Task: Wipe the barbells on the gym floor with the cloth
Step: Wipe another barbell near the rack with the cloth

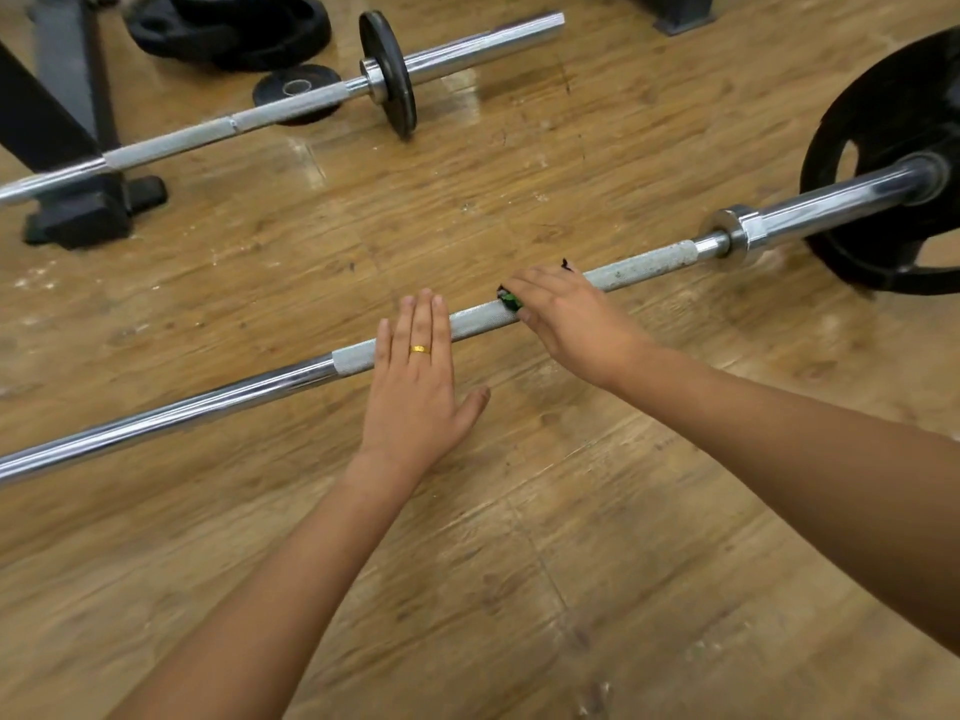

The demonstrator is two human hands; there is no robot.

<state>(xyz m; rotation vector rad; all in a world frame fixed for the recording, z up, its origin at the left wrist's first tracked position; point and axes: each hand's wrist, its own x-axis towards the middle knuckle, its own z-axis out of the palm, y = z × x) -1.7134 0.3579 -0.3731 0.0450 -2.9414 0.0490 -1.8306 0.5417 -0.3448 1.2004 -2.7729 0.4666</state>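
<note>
A chrome barbell [208, 402] lies across the wooden floor from lower left to right, with a large black plate [893, 122] on its right sleeve. My left hand [415, 387] lies flat over the knurled part of the bar, fingers straight, a gold ring on one finger. Just to the right, my right hand [566, 314] grips the bar with a dark green and black cloth [511, 299] pressed under its fingers. Only small bits of the cloth show. A second barbell [249, 119] with a small black plate [387, 72] lies farther back.
Stacked black weight plates [228, 28] and a small loose plate [296, 93] lie at the back left. A black rack foot [78, 210] stands at the left beside the far bar. Another dark base [680, 13] sits at the top right. Bare wooden floor [519, 563] stretches below my arms.
</note>
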